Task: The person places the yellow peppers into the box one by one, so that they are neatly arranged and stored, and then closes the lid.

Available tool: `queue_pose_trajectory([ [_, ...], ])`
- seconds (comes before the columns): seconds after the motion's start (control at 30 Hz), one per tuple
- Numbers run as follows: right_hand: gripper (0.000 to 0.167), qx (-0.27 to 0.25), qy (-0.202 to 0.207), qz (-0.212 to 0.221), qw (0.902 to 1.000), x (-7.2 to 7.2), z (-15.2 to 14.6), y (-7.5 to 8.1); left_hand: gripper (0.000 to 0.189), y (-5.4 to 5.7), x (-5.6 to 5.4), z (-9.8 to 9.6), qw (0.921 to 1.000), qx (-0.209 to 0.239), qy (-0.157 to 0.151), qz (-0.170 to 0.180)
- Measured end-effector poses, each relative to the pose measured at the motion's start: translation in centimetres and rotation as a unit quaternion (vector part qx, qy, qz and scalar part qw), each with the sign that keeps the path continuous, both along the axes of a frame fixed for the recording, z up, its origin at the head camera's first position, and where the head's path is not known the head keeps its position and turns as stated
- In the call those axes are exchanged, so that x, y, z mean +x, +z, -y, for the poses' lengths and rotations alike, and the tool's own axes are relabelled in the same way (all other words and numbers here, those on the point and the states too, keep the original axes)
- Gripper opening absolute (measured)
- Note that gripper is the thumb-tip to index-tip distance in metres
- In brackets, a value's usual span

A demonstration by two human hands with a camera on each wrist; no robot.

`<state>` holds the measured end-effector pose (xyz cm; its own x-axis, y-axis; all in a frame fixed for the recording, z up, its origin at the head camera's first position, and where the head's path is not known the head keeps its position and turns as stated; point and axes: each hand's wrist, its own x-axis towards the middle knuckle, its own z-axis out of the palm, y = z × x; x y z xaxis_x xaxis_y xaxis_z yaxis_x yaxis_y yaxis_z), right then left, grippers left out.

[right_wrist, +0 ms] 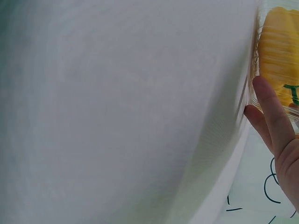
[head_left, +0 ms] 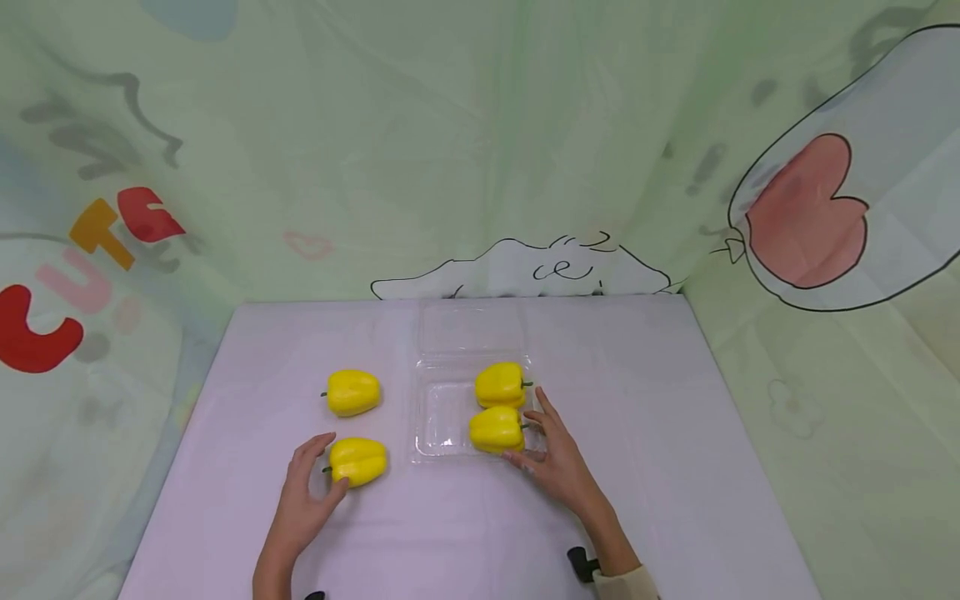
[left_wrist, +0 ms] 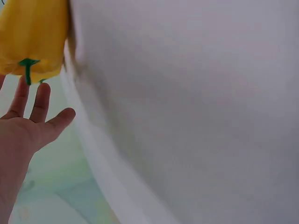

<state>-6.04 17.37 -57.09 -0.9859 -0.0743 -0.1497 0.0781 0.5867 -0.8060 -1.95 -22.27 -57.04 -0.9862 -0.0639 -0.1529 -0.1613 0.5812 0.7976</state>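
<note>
In the head view a clear plastic clamshell box (head_left: 444, 417) lies with its lid folded back. Two yellow bell peppers, a far one (head_left: 498, 384) and a near one (head_left: 495, 430), sit in its right half, stems to the right. My right hand (head_left: 558, 467) is at the box's right edge with fingers spread around the near pepper's stem end. In the right wrist view its fingers (right_wrist: 275, 116) are fairly straight against the box wall. My left hand (head_left: 303, 492) spreads loosely around another yellow bell pepper (head_left: 358, 462), thumb by its near side. Whether it touches is unclear.
Farther back on the left lies one more yellow bell pepper (head_left: 353, 392), stem to the left. The box's transparent lid (head_left: 472, 327) lies toward the back. A white cloth (head_left: 622, 375) covers the table, with printed curtains (head_left: 480, 150) around its back and sides.
</note>
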Motion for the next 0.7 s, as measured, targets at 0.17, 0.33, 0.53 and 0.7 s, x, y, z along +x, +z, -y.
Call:
queue_pose_trajectory([
  [0.17,0.085,0.004,0.002,0.000,1.0000,-0.01,0.07,0.09,0.073,-1.07,0.27,-0.31,0.9998,0.016,0.012,-0.001],
  [0.33,0.085,0.008,0.000,0.001,1.0000,-0.03,0.08,0.04,0.072,-1.06,0.34,-0.50,0.9996,0.021,0.021,0.002],
  [0.53,0.085,0.011,0.000,0.000,0.9999,-0.07,0.02,-0.16,0.073,-1.00,0.17,-0.64,0.9982,0.050,0.024,0.022],
  [0.7,0.083,0.007,0.001,0.000,1.0000,-0.08,0.00,-0.25,0.072,-0.98,0.16,-0.69,0.9964,0.071,0.030,0.035],
])
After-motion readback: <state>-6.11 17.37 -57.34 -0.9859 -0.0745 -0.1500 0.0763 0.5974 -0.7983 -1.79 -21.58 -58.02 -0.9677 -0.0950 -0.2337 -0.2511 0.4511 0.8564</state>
